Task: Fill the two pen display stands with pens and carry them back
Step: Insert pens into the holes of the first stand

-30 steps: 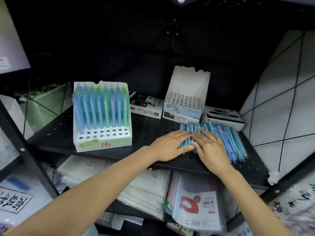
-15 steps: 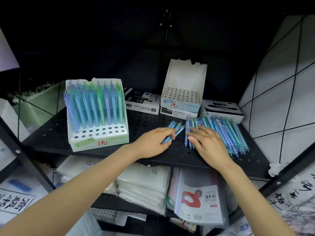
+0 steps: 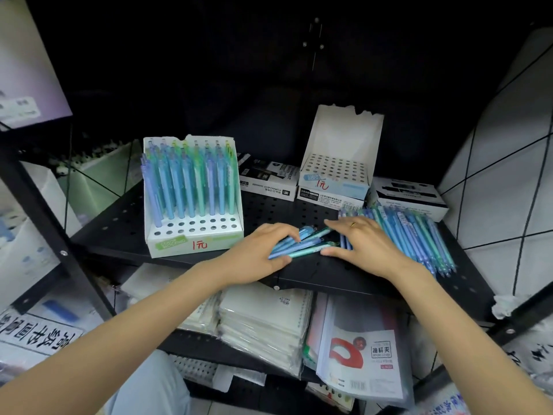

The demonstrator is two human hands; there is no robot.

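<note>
A white pen display stand (image 3: 191,235) stands at the left of the black perforated shelf (image 3: 119,232), most of its holes filled with blue and green pens. A second stand (image 3: 336,172), with no pens in it, sits on a box at the back. A heap of loose blue pens (image 3: 419,238) lies at the right. My left hand (image 3: 257,253) curls its fingers round a small bundle of pens (image 3: 302,245) pulled from the heap. My right hand (image 3: 368,247) lies flat beside it, fingers straight, touching the heap and the bundle.
Flat boxes of markers (image 3: 269,178) (image 3: 410,196) line the back of the shelf. Below hang packs of notebooks (image 3: 263,322) and plastic folders (image 3: 362,351). A white tiled wall (image 3: 502,151) closes the right side, a shelf post (image 3: 45,217) the left.
My left hand has drawn a few pens leftward out of the heap and closed round them. My right hand stayed on the heap, fingers spreading toward the bundle.
</note>
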